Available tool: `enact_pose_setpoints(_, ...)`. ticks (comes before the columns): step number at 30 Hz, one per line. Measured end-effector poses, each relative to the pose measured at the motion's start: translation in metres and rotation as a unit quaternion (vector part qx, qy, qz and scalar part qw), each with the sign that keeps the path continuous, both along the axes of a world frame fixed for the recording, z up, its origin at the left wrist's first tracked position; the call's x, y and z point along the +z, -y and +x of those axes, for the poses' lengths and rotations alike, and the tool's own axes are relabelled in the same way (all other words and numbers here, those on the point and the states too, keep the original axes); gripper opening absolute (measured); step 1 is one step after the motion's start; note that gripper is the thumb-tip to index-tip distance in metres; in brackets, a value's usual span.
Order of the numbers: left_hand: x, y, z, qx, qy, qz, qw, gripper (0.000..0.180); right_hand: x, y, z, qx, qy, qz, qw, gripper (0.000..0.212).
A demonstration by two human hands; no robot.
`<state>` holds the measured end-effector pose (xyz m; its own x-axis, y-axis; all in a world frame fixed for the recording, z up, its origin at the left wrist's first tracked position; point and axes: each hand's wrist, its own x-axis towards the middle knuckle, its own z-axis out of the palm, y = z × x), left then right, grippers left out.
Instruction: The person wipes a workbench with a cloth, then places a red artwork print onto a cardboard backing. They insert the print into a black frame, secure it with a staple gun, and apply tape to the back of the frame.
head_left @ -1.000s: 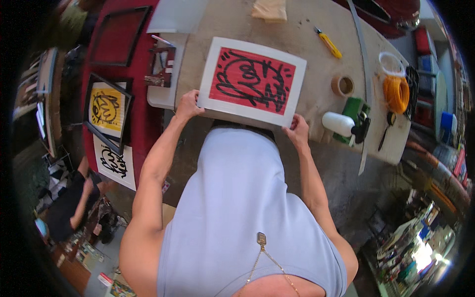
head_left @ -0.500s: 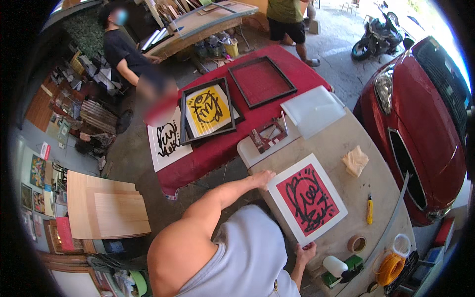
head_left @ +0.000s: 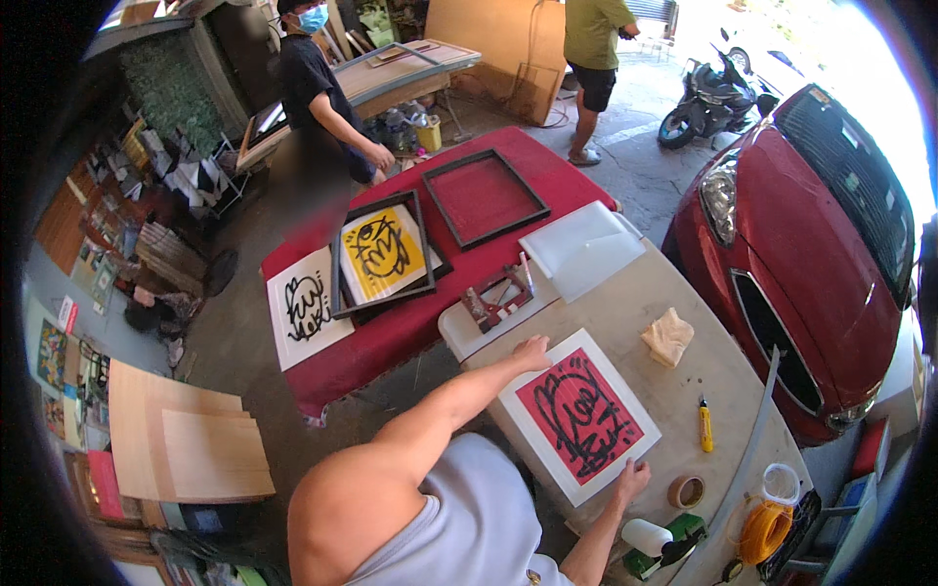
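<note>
A print with black brush-like lettering on a red field and a white border (head_left: 625, 410) lies on the beige worktable (head_left: 640, 303). My left hand (head_left: 532, 354) grips its upper-left edge, fingers closed at the border. Along the lower-right edge, my right hand (head_left: 633, 480) pinches the border between thumb and fingers. A brown tape roll (head_left: 686, 491) sits just right of my right hand. Farther right lies a yellow cutter knife (head_left: 705, 426). Beyond my left hand is a dark red tool or holder (head_left: 496, 299) on a white board.
On the red-covered table (head_left: 391, 356) are a yellow print (head_left: 403, 234) in a dark frame, a bare dark frame (head_left: 486, 198) and a black-and-white print (head_left: 293, 337). A folded cloth (head_left: 668, 338) and long metal ruler (head_left: 747, 464) lie right. A masked person (head_left: 327, 107) stands far left; a red car (head_left: 772, 225) flanks the table.
Both hands now hold the print farther along its edges, away from its corners, and the print sits a little nearer me. The masked person has come closer to the red-covered table.
</note>
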<state>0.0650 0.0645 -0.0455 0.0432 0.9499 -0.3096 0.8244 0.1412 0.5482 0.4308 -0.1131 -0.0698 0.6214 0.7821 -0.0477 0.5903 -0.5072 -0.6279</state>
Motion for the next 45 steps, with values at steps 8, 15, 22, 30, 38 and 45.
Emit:
enact_pose_setpoints(8, 0.025, -0.044, 0.059, 0.091, -0.055, -0.070, 0.992, 0.047, -0.019, -0.052, 0.020, -0.034, -0.081, -0.008, 0.996, 0.031)
enact_pose_setpoints(15, 0.018, -0.036, 0.078, 0.105, -0.086, -0.033, 0.990, 0.045, -0.026, -0.042, 0.021, -0.078, -0.061, 0.014, 0.995, 0.029)
enact_pose_setpoints(22, 0.014, -0.034, 0.061, 0.086, -0.074, -0.079, 0.990, 0.058, -0.023, -0.043, 0.018, -0.096, -0.146, 0.017, 0.984, 0.029)
enact_pose_setpoints(30, 0.012, 0.021, -0.002, 0.164, 0.011, 0.064, 0.984, 0.083, 0.000, -0.043, 0.013, -0.081, -0.059, 0.002, 0.995, 0.047)
enact_pose_setpoints(38, 0.039, 0.235, -0.089, 0.249, 0.069, 0.073, 0.963, 0.024, 0.043, -0.015, -0.082, 0.135, -0.005, 0.137, 0.981, 0.032)
enact_pose_setpoints(45, 0.013, 0.312, -0.139, 0.337, 0.025, 0.044, 0.940, 0.033, 0.061, 0.008, -0.170, 0.265, -0.186, 0.165, 0.932, 0.010)
